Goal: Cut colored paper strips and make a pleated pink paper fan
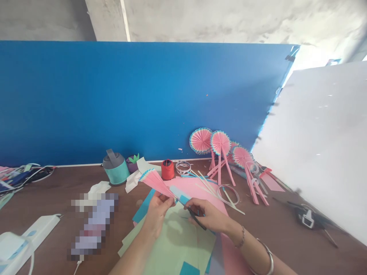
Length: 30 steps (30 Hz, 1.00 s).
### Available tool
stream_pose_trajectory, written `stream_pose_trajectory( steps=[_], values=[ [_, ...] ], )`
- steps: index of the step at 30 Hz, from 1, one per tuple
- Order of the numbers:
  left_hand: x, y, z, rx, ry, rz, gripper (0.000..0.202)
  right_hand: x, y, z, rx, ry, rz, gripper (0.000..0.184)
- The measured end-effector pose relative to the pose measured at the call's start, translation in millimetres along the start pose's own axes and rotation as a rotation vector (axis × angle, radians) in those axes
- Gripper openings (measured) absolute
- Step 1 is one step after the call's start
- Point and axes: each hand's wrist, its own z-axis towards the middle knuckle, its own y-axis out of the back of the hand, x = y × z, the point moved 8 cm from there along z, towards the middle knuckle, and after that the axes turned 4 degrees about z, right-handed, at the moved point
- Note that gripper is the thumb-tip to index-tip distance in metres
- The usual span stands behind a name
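Note:
My left hand [156, 215] is closed round the narrow end of a pleated pink paper fan [157, 184]. The fan's wide end, edged in white and blue, points up and to the left. In my right hand [210, 215] is a pair of dark-handled scissors [197, 220], their tip close to the fan's narrow end. Whether the blades touch the paper I cannot tell. Under both hands lie stacked sheets of light green paper [172, 244], with pink paper [208, 193] and blue paper [145, 206] sticking out around them.
Several finished round pink fans [220, 143] lean by the blue partition [143, 99]. A red thread spool [168, 170], tape rolls [183, 167] and a teal container [116, 170] stand along the back. A power strip [40, 231] lies left, a black tool [306, 217] right.

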Motion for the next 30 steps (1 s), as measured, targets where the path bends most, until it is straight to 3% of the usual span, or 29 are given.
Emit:
stream_pose_trajectory(
  steps=[7, 23, 30],
  values=[
    [6.1, 4.3, 4.3, -0.018, -0.019, 0.007, 0.052, 5.0, 1.3, -0.3, -0.044, 0.028, -0.113, 0.023],
    [6.6, 4.7, 4.1, -0.007, -0.024, 0.004, 0.053, 2.0, 0.1, -0.7, -0.045, 0.051, -0.086, 0.022],
    [-2.1, -0.4, 0.0, 0.04, -0.03, -0.002, 0.047, 3.5, 0.1, -1.0, -0.042, 0.058, -0.072, 0.022]
  ],
)
